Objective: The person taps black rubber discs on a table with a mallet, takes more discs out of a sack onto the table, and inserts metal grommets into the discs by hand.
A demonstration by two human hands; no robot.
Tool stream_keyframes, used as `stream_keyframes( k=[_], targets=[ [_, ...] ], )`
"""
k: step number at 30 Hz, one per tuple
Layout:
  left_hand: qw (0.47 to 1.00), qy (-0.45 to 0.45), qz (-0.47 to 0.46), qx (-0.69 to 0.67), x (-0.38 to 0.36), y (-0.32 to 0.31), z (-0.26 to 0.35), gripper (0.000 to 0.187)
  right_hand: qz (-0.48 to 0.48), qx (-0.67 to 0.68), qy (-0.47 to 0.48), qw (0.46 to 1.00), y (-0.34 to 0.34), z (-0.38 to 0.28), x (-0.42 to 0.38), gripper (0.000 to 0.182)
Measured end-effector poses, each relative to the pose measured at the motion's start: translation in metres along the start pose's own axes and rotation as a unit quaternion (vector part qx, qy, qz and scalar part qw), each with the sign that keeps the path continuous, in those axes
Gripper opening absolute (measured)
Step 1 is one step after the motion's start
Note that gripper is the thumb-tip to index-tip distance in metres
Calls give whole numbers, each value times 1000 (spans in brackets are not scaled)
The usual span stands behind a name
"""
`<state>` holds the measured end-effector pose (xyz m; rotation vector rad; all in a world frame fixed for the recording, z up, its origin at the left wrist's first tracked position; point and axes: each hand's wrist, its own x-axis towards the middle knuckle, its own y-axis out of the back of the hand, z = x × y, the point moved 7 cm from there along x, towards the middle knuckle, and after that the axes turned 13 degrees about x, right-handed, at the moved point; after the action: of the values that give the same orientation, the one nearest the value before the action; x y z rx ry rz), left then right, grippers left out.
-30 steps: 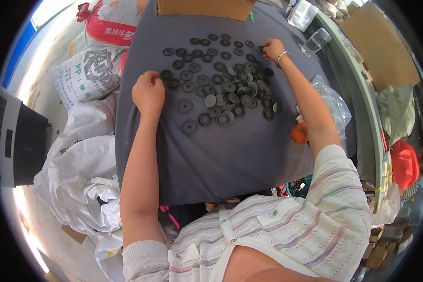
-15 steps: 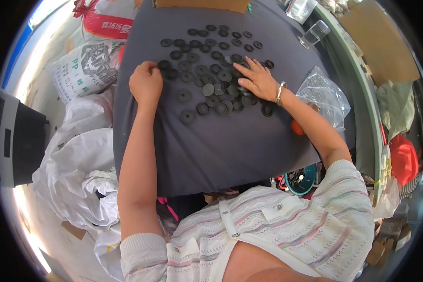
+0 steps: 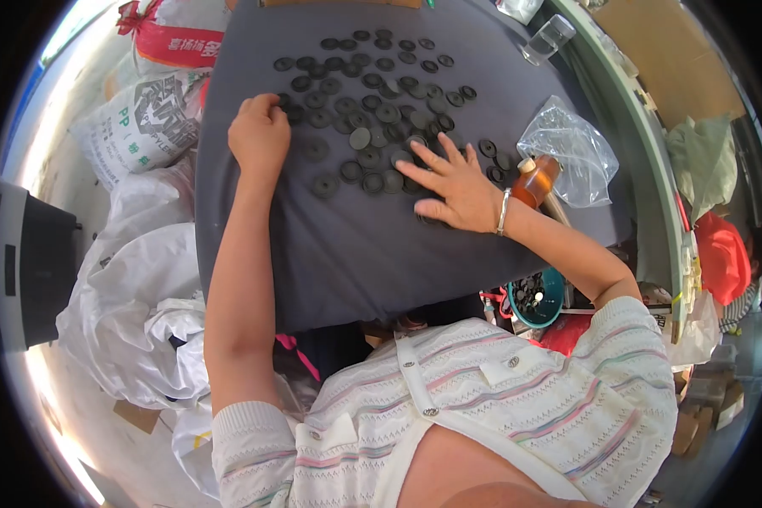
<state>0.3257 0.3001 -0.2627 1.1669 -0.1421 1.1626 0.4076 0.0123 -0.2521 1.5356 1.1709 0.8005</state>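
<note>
Many small round black discs [image 3: 387,113], some with raised rims and some with a small centre hole, lie scattered over a grey cloth-covered table [image 3: 347,271]. My right hand [image 3: 461,188] is spread flat over the lower right of the discs, fingers apart, covering a few of them. At the left edge of the scatter, my left hand [image 3: 260,135] is closed with its fingertips curled together beside a disc [image 3: 293,112]. Whatever the left fingers may hold is hidden.
Right of my right hand lie an orange-brown bottle [image 3: 537,180] and a clear plastic bag [image 3: 577,157]. A clear cup [image 3: 549,40] lies farther back. Below the table edge stands a teal basin [image 3: 554,301] of dark pieces. White sacks [image 3: 135,127] stand at left.
My right hand has moved toward me and lower over the discs, its fingers spreading wider. Some discs beneath it have shifted. The bottle shows more fully. My left hand stays by the left discs.
</note>
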Motion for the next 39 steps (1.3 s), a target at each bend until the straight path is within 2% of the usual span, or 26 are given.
stream_keyframes(
  k=[2, 4, 6, 9, 10, 13, 14, 18, 21, 24, 27, 30, 33, 36, 39],
  targets=[
    [999, -32, -12, -31, -7, 7, 19, 15, 75, 24, -8, 997, 19, 16, 21, 54],
    [997, -50, -33, -45, -11, 5, 29, 15, 153, 128, 24, 980, 45, 44, 60, 39],
    [996, -54, -57, -51, -13, -2, 27, 14, 136, 92, -7, 986, 56, 57, 98, 38],
    [996, -20, -67, -61, -10, -4, 19, 15, 92, 38, 19, 995, 41, 65, 142, 39],
    [996, -23, -60, -63, -9, -4, 19, 14, 46, 19, -13, 999, 34, 68, 150, 39],
    [996, -27, -55, -70, -9, -5, 18, 14, 25, 9, -27, 999, 38, 76, 158, 38],
    [995, -25, -61, -69, -9, -5, 17, 14, 49, 9, -8, 999, 38, 80, 158, 35],
    [994, -28, -76, -68, -8, 4, 28, 15, -10, 41, -10, 999, 42, 86, 147, 37],
    [976, -185, -14, -112, -14, 21, 71, 21, 25, 64, 9, 998, 47, 88, 140, 33],
    [949, -275, -105, -115, -34, 24, 110, 29, 54, 87, -28, 994, 47, 99, 137, 30],
    [932, -297, -198, -59, -48, 9, 115, 34, 106, 169, -70, 977, 51, 106, 132, 26],
    [933, -299, -195, -54, -49, 4, 111, 31, 131, 207, -110, 963, 57, 107, 139, 26],
    [933, -297, -200, -43, -50, 3, 109, 29, 119, 310, -211, 919, 53, 115, 154, 24],
    [935, -290, -201, -40, -48, 6, 107, 26, 85, 160, -123, 976, 43, 124, 178, 22],
    [936, -275, -214, -48, -45, 8, 100, 26, 157, 21, -47, 986, 45, 120, 174, 23]
  ],
)
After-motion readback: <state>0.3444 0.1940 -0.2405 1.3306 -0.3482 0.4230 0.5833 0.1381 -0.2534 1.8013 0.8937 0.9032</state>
